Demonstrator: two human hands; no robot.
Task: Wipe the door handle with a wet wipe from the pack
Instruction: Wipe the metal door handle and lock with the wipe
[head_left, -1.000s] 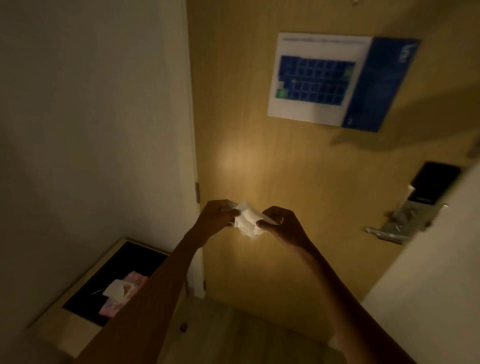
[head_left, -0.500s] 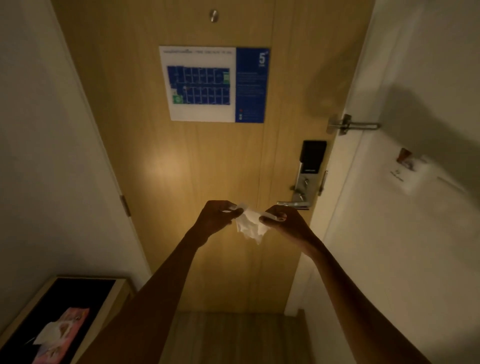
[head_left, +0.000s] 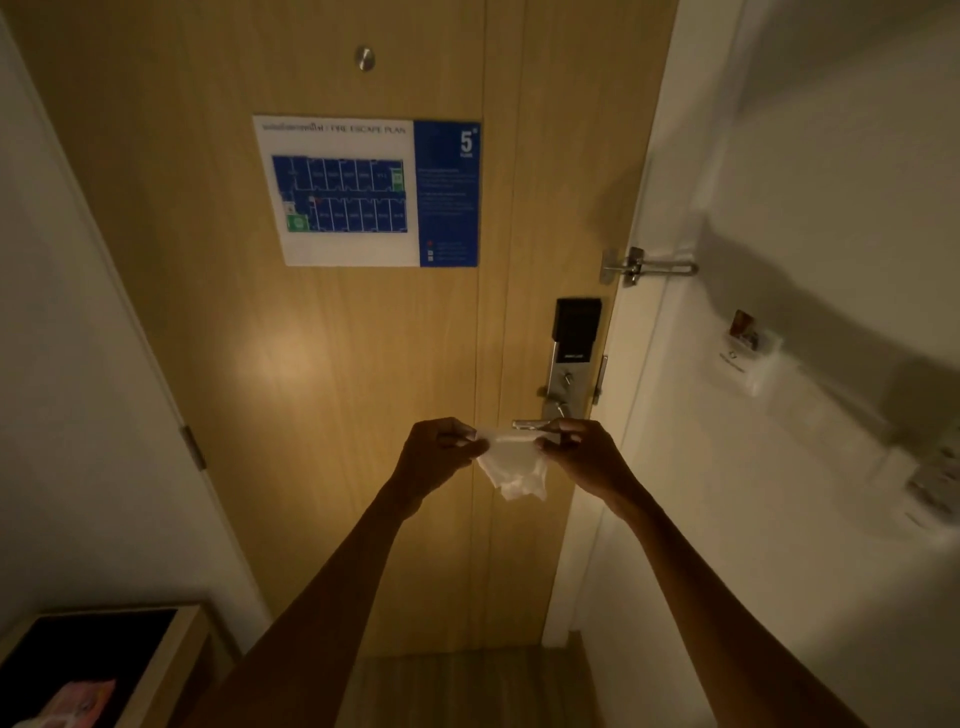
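Note:
A white wet wipe (head_left: 514, 467) hangs stretched between my two hands in front of the wooden door (head_left: 337, 364). My left hand (head_left: 434, 457) pinches its left top corner and my right hand (head_left: 584, 457) pinches its right top corner. The silver lever door handle (head_left: 530, 424) sticks out leftward just above the wipe, partly hidden behind my right fingers. It sits under a silver and black electronic lock plate (head_left: 571, 348). The pink wet wipe pack (head_left: 78, 701) lies on a dark-topped side table (head_left: 171, 654) at the bottom left.
A fire escape plan sign (head_left: 363, 192) is fixed to the door, with a peephole (head_left: 364, 57) above it. A metal swing latch (head_left: 644, 267) bridges door and frame. White walls close in on both sides; a key card holder (head_left: 745, 345) is on the right wall.
The view has swung right and up, from the side table to the door and lock. My hands have pulled the wipe wider apart and now sit right below the handle.

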